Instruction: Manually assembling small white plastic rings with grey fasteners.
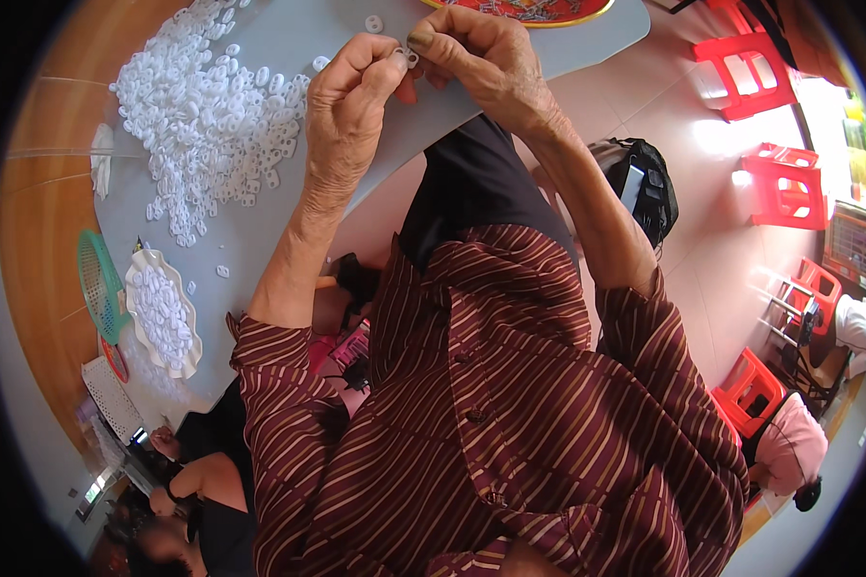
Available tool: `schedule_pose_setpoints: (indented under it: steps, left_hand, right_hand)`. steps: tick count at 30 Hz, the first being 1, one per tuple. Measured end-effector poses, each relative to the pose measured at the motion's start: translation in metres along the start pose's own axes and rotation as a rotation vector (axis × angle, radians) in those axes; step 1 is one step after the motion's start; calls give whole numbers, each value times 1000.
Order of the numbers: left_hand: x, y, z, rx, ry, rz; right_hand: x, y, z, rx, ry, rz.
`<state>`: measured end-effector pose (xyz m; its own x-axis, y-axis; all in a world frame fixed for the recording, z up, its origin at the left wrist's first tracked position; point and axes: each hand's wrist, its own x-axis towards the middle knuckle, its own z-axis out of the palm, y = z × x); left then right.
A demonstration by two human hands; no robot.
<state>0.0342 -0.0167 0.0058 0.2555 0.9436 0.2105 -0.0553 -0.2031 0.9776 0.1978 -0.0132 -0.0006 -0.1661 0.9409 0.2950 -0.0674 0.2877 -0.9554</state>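
Left hand (pixel 351 101) and right hand (pixel 491 72) meet, pinching one small white piece (pixel 411 58); one white heap (pixel 192 115), pieces uncountable, and one scalloped dish (pixel 196 340) share one grey table (pixel 260 223).

Plastic pieces (pixel 197 115) lie heaped on a table (pixel 601 48) at ten o'clock, more in a dish (pixel 195 341) at nine; a tray (pixel 548 24) sits past twelve, stools (pixel 741 48) at two.

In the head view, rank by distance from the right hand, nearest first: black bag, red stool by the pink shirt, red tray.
From the right hand:
1. Red tray: just beyond it, at the top edge.
2. Black bag: to its right, lower in view.
3. Red stool: farther right and lower, by the pink shirt.
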Motion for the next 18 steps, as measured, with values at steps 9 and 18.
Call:
schedule_pose_setpoints:
  steps: [9, 18]
  left_hand:
    - [-1, 2, 3, -48, 20, -14]
    - [-1, -2, 3, 65, 24, 65]
  right_hand:
    - [0, 1, -1, 22, -14, -17]
    - [-1, 0, -1, 14, -1, -22]
